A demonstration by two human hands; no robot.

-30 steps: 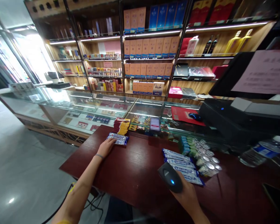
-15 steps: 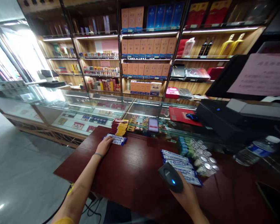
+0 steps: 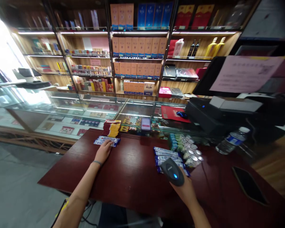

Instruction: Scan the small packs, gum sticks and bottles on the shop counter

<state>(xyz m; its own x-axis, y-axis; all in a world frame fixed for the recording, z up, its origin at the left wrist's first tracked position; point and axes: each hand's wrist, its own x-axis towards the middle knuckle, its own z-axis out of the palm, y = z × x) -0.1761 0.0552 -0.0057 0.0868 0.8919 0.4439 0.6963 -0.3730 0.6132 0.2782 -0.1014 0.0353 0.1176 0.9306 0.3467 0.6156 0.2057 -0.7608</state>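
The right hand (image 3: 184,190) wraps its fingers around a black scanner (image 3: 172,171) with a small blue light on top. The scanner hangs just over a row of blue and white packs (image 3: 166,154) lying on the dark red table (image 3: 133,177). The left hand (image 3: 103,152) lies flat with loose fingers, its tips touching a small pile of the same packs (image 3: 106,141) near the far edge. Behind that pile stands a red and yellow stack (image 3: 111,127). Shiny little tins (image 3: 192,155), maybe candy, sit right of the row. A water bottle (image 3: 231,140) and a black phone (image 3: 249,189) lie farther right. The middle of the table is bare.
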